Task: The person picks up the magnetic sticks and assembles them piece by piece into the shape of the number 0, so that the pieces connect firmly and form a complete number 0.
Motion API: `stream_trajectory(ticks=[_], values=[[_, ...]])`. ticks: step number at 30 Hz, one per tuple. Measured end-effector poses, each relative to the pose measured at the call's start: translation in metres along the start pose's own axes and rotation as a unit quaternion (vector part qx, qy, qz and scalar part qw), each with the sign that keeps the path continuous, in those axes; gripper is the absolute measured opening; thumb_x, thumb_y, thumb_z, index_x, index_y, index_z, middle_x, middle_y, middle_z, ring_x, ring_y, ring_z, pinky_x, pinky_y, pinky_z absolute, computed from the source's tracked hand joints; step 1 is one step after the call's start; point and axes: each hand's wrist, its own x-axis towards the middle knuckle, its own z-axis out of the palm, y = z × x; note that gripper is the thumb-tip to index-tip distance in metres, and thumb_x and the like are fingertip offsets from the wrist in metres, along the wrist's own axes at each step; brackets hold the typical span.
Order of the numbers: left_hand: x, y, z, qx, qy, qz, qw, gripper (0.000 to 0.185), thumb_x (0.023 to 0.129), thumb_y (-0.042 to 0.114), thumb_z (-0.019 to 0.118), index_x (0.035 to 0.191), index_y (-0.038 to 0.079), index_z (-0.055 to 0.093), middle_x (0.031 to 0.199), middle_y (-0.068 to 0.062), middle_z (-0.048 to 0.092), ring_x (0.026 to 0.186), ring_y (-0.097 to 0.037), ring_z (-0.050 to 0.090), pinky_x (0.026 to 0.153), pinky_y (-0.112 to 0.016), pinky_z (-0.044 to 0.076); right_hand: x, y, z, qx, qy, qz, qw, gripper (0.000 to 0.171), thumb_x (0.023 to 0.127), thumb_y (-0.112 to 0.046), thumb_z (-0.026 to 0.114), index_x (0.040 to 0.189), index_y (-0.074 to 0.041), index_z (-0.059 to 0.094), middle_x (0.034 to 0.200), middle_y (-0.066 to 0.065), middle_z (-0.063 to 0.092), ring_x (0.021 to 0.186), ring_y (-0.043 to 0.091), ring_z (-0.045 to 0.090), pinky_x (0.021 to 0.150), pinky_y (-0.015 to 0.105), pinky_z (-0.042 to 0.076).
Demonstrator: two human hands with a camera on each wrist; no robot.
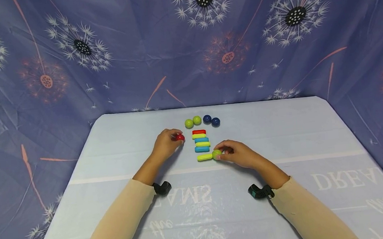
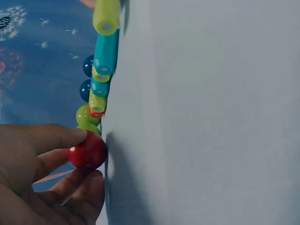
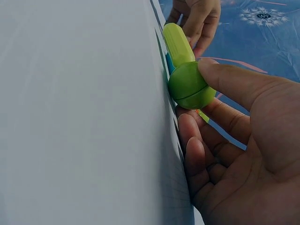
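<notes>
My left hand (image 1: 167,145) pinches a glossy red ball (image 2: 88,152) between thumb and fingers, at or just above the table, left of a column of short sticks. In my right hand (image 1: 238,154) a green ball (image 3: 191,86) with a seam line is held by thumb and fingers. It meets the right end of a ridged yellow stick (image 1: 205,157); whether they are joined I cannot tell. Beyond that stick lie a blue stick (image 1: 202,149), a yellow one (image 1: 202,144), another blue one (image 1: 201,140), another yellow one (image 1: 198,136) and a red stick (image 1: 198,132), stacked close in parallel.
Behind the sticks sit two green balls (image 1: 189,123) and two dark blue balls (image 1: 215,122). Everything lies on a white table (image 1: 284,133) with printed lettering. A blue dandelion-patterned cloth (image 1: 142,54) hangs behind it. Each wrist wears a small black camera (image 1: 261,191).
</notes>
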Motion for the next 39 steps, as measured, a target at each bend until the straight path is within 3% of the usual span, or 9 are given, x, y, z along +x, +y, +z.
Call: stream_trajectory(ticks=[6, 19, 39], values=[[-0.009, 0.002, -0.002, -0.011, -0.034, -0.017, 0.9992, 0.038, 0.090, 0.017, 0.075, 0.126, 0.009, 0.070, 0.116, -0.015, 0.064, 0.107, -0.028, 0.063, 0.090, -0.040, 0.055, -0.001, -0.002, 0.000, 0.000, 0.000, 0.003, 1.000, 0.034, 0.091, -0.037, 0.075, 0.121, -0.022, 0.069, 0.105, 0.001, 0.064, 0.093, 0.019, 0.055, 0.082, 0.033, 0.046], [-0.024, 0.005, -0.003, -0.025, -0.060, -0.031, 0.9974, 0.035, 0.090, 0.020, 0.076, 0.123, 0.011, 0.071, 0.113, -0.011, 0.065, 0.101, -0.025, 0.062, 0.076, -0.030, 0.054, -0.001, -0.003, 0.000, 0.011, -0.001, 0.005, 1.000, 0.033, 0.091, -0.033, 0.076, 0.121, -0.019, 0.069, 0.105, 0.002, 0.064, 0.093, 0.019, 0.055, 0.082, 0.033, 0.047], [-0.044, 0.014, -0.003, -0.036, -0.106, -0.026, 0.9934, 0.032, 0.088, 0.018, 0.077, 0.119, 0.014, 0.071, 0.102, -0.004, 0.071, 0.092, -0.019, 0.062, 0.078, -0.030, 0.051, 0.001, -0.003, 0.001, 0.007, 0.005, 0.008, 1.000, 0.033, 0.090, -0.034, 0.078, 0.118, -0.020, 0.069, 0.103, 0.002, 0.064, 0.090, 0.020, 0.055, 0.079, 0.033, 0.047]])
